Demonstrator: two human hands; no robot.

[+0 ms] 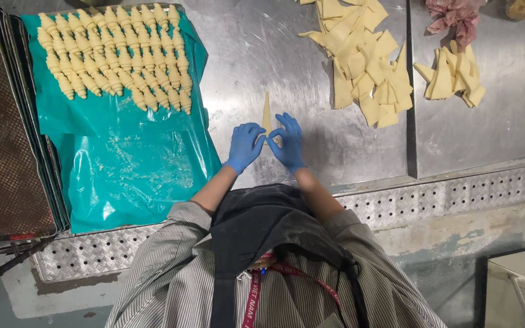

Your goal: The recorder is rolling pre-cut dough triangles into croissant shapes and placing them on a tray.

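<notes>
Looking down from the head camera, you have both gloved hands on the steel worktable (256, 54), meeting at the near end of one long, narrow dough triangle (267, 112). That strip lies flat on the metal with its thin tip pointing away from you and its wide end toward you, tucked between your fingers.

Your left hand (244, 146), in a blue glove, sits just left of the strip's wide end with the fingers curled inward; the fingertips touch the dough edge, pinching rather than gripping. Your right hand (288, 141), also in a blue glove, mirrors it on the other side, thumb and forefinger bent into a loop around the same end. Both hands are half closed on the dough, and the tips of the two hands come close to each other across the strip. How much dough has been folded under your fingers cannot be told, since the gloves cover it.

To your left a teal plastic sheet (129, 164) covers a tray, and at its far end lie rows of rolled croissants (116, 54), packed side by side. Left of that stands a stack of dark perforated baking trays (7, 127).

To your right, well apart from your hands, a loose heap of cut dough triangles (366, 61) rests on the table, and farther right a smaller pile of triangles (451, 76) sits on the next panel. A crumpled pink cloth (454, 15) lies at the far edge beyond that pile.
</notes>
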